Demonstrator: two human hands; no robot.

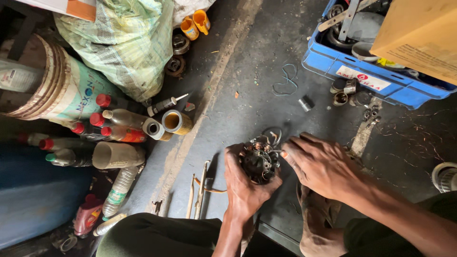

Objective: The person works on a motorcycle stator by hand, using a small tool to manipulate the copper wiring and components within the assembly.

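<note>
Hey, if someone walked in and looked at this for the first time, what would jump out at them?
First, the two hands low in the middle: the left hand grips a dark motor part with copper windings, and the right hand touches its side. Next, the blue crate of metal parts at the top right, under a cardboard box. On the left lies a heap of red-capped bottles beside a sack.

There is just one view, from a camera on the person's head, looking almost straight down at the floor from close above. The forearms come in from the bottom edge, and the blue crate sits top right.
</note>
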